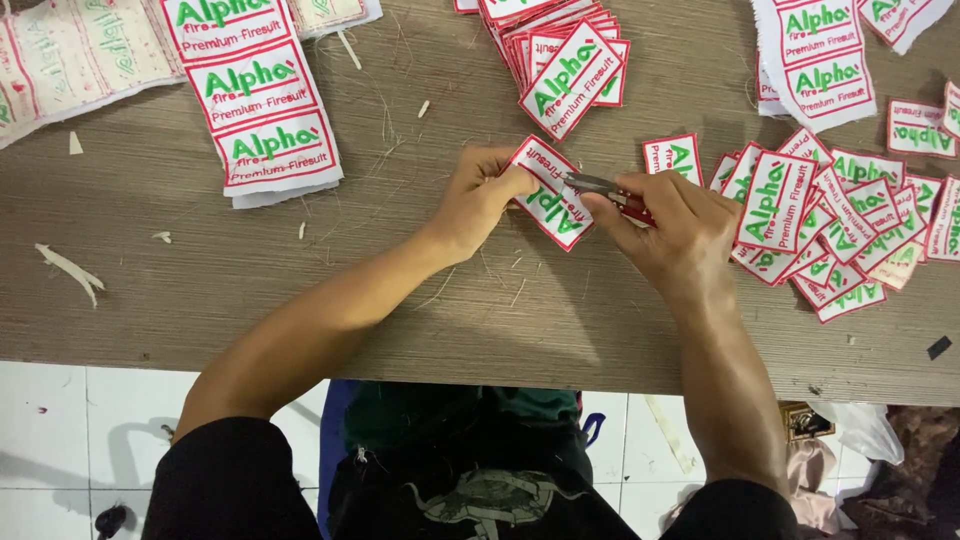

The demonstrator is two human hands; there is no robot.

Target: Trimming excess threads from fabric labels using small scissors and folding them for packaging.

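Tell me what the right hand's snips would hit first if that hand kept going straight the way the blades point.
The right hand aims the small red-handled snips leftward, at the white, red-bordered patch that the left hand pinches. The blade tips already seem to be at its edge, so the patch comes first, then probably the left fingers.

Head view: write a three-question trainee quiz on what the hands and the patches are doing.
1. True or false: the left hand holds a white patch with a red border above the wooden table.
2. What does the right hand grip?
A. a pen
B. small red-handled snips
C. a glue stick
3. Where does the loose pile of cut patches lie: beside the right hand or beside the left hand?

Key
1. True.
2. B; their metal tips meet the held patch's edge.
3. Beside the right hand; an uncut strip of patches lies on the left-hand side, and a neat stack sits beyond the hands.
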